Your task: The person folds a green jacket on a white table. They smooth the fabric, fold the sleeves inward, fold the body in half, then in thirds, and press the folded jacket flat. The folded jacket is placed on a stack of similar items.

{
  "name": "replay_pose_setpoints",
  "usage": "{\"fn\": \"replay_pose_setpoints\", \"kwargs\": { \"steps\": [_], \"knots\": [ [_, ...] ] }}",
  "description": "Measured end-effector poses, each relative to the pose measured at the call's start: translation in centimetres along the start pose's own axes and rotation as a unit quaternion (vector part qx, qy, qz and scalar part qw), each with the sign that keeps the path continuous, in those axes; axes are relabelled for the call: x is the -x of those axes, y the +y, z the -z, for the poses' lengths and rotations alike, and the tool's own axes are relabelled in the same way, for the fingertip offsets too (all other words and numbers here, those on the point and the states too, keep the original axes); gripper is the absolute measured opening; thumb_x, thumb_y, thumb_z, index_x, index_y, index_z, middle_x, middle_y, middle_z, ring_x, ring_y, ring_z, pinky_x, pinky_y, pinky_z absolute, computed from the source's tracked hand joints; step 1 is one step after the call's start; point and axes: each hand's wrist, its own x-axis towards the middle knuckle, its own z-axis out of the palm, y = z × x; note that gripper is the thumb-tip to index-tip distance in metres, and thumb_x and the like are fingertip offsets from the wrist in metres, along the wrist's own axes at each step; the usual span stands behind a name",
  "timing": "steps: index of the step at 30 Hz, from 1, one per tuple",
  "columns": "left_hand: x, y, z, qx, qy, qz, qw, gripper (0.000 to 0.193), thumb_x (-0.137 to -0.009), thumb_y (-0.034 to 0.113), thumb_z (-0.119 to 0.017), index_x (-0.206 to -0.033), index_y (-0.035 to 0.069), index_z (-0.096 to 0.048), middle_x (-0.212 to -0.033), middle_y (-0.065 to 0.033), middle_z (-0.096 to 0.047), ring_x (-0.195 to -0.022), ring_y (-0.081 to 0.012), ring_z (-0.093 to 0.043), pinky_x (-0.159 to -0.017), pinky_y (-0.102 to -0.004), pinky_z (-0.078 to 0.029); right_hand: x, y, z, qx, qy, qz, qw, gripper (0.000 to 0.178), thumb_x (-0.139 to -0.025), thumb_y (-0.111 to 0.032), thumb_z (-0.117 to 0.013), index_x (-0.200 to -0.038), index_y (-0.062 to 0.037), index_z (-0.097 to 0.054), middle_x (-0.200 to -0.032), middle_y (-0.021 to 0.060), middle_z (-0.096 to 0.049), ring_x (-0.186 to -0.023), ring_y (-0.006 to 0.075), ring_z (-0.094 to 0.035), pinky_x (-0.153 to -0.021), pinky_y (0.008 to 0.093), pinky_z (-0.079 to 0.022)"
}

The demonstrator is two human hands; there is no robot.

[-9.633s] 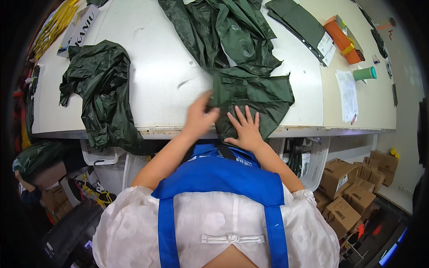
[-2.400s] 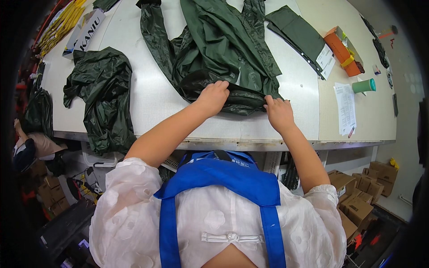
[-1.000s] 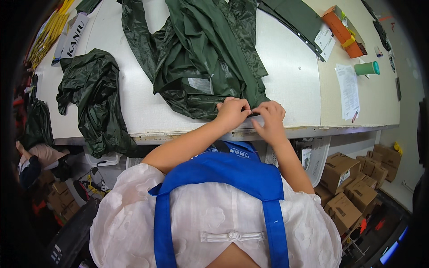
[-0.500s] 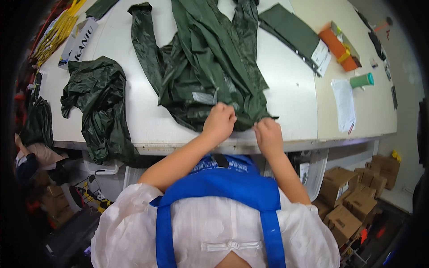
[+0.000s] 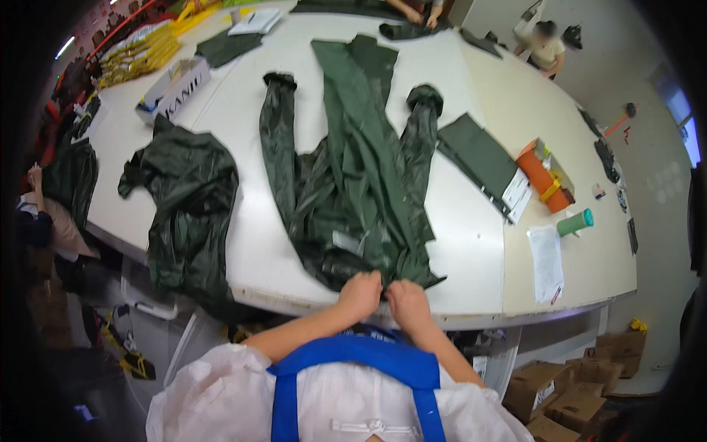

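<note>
A dark green rain jacket (image 5: 361, 177) lies spread on the white table, its two sleeves stretched toward the far side. A pale label shows near its close end. At the table's front edge my left hand (image 5: 361, 293) is closed on the jacket's near edge. Right beside it my right hand (image 5: 406, 302) pinches the same edge, the two hands almost touching. Their fingertips are partly hidden by the hands themselves. Left of the jacket, a second crumpled dark green garment (image 5: 193, 199) hangs partly over the front edge.
Right of the jacket lie a folded green garment (image 5: 479, 158) with a white tag, an orange box (image 5: 541, 177), a green cylinder (image 5: 574, 222) and a paper sheet (image 5: 545, 258). A white box (image 5: 177, 88) and yellow packets (image 5: 140, 55) stand far left. Other people work around the table.
My right hand has come left along the jacket's edge, close to my left hand. The view has tilted up, showing more of the table's far side.
</note>
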Motion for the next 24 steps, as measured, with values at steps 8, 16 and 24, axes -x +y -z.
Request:
{"fn": "replay_pose_setpoints", "kwargs": {
  "steps": [8, 16, 24],
  "knots": [
    [1.8, -4.6, 2.1, 0.011, 0.169, 0.052, 0.984, 0.01, -0.073, 0.005, -0.065, -0.075, 0.002, -0.056, -0.083, -0.0147, -0.055, -0.089, -0.0368, -0.051, -0.082, -0.0425, -0.042, -0.1, -3.0, 0.1, -0.017, -0.025, 0.009, 0.999, 0.013, -0.079, -0.01, -0.062, -0.077, -0.0059, -0.05, -0.073, 0.0121, -0.051, -0.069, 0.0326, -0.055, -0.064, 0.0425, -0.044],
    [3.3, -3.9, 4.3, -0.023, 0.126, 0.015, 0.992, 0.01, -0.08, 0.004, -0.058, -0.088, 0.002, -0.053, -0.086, -0.0157, -0.056, -0.086, -0.0371, -0.052, -0.076, -0.0444, -0.044, -1.0, -4.5, 0.7, 0.013, -0.068, 0.021, 0.997, 0.019, -0.075, -0.012, -0.067, -0.083, -0.0064, -0.05, -0.076, 0.0106, -0.052, -0.073, 0.0317, -0.055, -0.068, 0.0407, -0.043],
    [3.4, -3.7, 2.6, 0.021, 0.155, -0.09, 0.984, 0.012, -0.077, -0.001, -0.057, -0.089, -0.001, -0.052, -0.088, -0.0178, -0.058, -0.09, -0.038, -0.055, -0.079, -0.0438, -0.046, -2.5, -4.5, -2.4, -0.025, -0.044, 0.02, 0.999, 0.018, -0.075, -0.011, -0.068, -0.084, -0.0058, -0.053, -0.078, 0.0111, -0.054, -0.075, 0.0313, -0.057, -0.067, 0.0404, -0.046]
  ]
}}
